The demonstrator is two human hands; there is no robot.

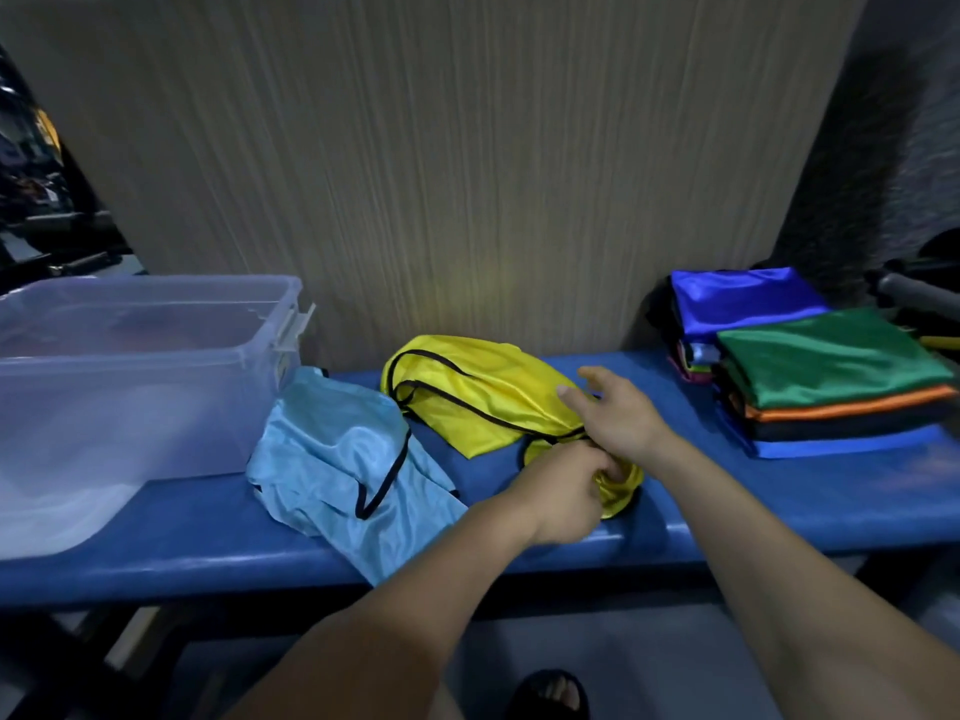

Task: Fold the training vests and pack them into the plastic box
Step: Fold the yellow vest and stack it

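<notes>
A yellow vest [467, 392] with black trim lies crumpled in the middle of the blue bench [779, 491]. My left hand [563, 493] is closed on its near, bunched end. My right hand [618, 413] rests on the vest's right side, fingers spread over the cloth. A light blue vest [332, 454] lies unfolded to the left, its corner hanging over the bench's front edge. A clear plastic box [156, 356] stands at the left end of the bench, with something reddish dimly showing inside.
Two stacks of folded vests sit at the right end of the bench: a blue-topped one [743, 298] at the back, a green-topped one [831, 366] in front. A wood-grain wall [441, 148] rises behind the bench. A sandalled foot [553, 693] shows below.
</notes>
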